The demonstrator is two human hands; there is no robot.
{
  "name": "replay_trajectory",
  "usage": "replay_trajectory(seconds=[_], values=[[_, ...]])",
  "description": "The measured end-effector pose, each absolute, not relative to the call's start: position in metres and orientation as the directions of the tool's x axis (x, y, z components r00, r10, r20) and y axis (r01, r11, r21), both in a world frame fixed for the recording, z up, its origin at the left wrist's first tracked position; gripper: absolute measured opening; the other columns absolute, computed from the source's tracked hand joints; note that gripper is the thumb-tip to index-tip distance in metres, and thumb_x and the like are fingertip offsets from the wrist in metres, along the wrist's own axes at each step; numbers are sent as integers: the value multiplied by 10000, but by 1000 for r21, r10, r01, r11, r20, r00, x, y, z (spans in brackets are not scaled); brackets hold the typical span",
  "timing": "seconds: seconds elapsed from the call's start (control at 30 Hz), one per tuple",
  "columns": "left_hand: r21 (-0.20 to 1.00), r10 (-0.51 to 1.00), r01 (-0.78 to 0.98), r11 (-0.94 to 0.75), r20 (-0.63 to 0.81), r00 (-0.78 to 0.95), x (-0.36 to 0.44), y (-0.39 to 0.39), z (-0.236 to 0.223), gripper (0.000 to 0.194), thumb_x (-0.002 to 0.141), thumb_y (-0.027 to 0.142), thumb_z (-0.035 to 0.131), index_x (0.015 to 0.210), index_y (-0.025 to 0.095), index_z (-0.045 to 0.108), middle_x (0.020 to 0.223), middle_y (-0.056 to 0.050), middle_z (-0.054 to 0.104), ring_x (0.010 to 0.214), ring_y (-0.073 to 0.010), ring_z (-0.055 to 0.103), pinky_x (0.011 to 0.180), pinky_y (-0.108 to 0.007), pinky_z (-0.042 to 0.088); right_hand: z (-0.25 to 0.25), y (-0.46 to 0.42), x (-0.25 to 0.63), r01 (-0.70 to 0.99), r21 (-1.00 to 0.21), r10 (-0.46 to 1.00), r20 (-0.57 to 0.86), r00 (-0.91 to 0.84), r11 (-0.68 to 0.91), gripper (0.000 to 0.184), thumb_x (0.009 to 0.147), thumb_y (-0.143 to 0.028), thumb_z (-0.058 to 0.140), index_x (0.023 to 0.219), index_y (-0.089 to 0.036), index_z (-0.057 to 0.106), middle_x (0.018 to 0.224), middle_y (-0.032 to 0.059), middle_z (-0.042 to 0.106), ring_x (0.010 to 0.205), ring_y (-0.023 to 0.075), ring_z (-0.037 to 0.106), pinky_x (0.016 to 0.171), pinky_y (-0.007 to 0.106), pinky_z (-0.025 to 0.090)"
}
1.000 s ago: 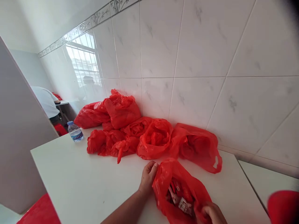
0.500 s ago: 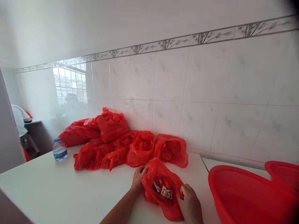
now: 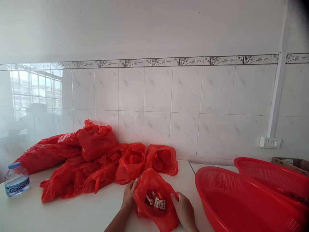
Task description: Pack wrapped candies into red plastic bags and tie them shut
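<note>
A red plastic bag [image 3: 154,180] stands with its mouth open at the front of the white table [image 3: 79,214]. Inside lie several small red and white packets [image 3: 159,203], too small to name. My left hand [image 3: 129,195] grips the bag's left edge, its fingertips partly hidden by the plastic. On the opposite side, my right hand [image 3: 183,207] pinches the rim between thumb and fingers. Just behind sit two other red bags [image 3: 132,161] with loose, crumpled mouths, near the wall.
More filled red bags [image 3: 96,141] are heaped along the tiled wall at left. A water bottle [image 3: 17,180] with a blue cap stands at far left. Two red plastic baskets [image 3: 207,193] occupy the right side, with a cardboard box [image 3: 295,165] behind them. A socket [image 3: 269,142] is on the wall.
The view has turned right and levelled, bringing the socket and box into sight; the person at far left has left the frame. Both hands still hold the bag.
</note>
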State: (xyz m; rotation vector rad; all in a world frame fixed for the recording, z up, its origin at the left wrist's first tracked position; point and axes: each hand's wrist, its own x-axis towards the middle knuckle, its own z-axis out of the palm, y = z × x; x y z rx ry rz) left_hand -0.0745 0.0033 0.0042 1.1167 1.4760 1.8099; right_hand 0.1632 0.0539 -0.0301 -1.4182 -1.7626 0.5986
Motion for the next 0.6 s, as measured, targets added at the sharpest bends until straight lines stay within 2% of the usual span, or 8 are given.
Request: replay_trajectory(seconds=[0.13, 0.27, 0.37, 0.47, 0.53, 0.6], values=[[950, 835, 50, -307, 294, -466, -84, 0, 0, 635, 766, 714, 422, 799, 133, 677, 821, -92, 716, 826, -274, 644, 775, -359, 496, -29, 55, 166, 483, -834, 961, 267, -71, 267, 379, 868, -498, 411, 628, -223, 509, 616, 12, 614, 558, 168, 506, 530, 255, 308], [939, 841, 36, -343, 324, -434, -86, -7, -5, 692, 805, 712, 337, 890, 111, 670, 891, -116, 710, 888, -288, 637, 817, -388, 492, -28, 53, 170, 296, -919, 966, 246, -80, 259, 410, 825, -559, 463, 597, -219, 448, 555, -17, 525, 531, 156, 444, 513, 258, 306], [920, 833, 57, -388, 376, -406, -81, -13, -6, 681, 773, 696, 442, 1132, 135, 582, 1111, -129, 649, 1059, -303, 578, 913, -409, 455, -27, 51, 173, 105, -974, 976, 192, -101, 202, 418, 773, -570, 541, 588, -214, 423, 535, -36, 473, 511, 136, 414, 494, 250, 308], [900, 842, 71, -430, 429, -326, -70, -20, -3, 856, 687, 702, 564, 1358, 202, 385, 1288, -126, 537, 1168, -318, 515, 968, -429, 428, -23, 48, 176, -101, -992, 985, 86, -148, 72, 425, 775, -595, 534, 622, -207, 457, 494, -52, 436, 443, 110, 370, 441, 235, 288], [889, 860, 86, -449, 456, -229, -61, -24, 0, 930, 680, 686, 592, 1427, 233, 272, 1400, -127, 434, 1249, -327, 451, 1010, -435, 402, -19, 47, 178, -225, -974, 983, 16, -184, -26, 438, 781, -611, 524, 630, -204, 475, 463, -58, 415, 411, 99, 353, 415, 225, 285], [888, 883, 148, -436, 454, -118, -55, -26, -1, 931, 708, 611, 630, 1455, 245, 210, 1476, -119, 341, 1321, -322, 370, 1056, -432, 361, -13, 45, 180, -330, -939, 975, -25, -220, -99, 406, 771, -592, 565, 668, -202, 515, 500, -42, 479, 443, 104, 417, 424, 216, 322]])
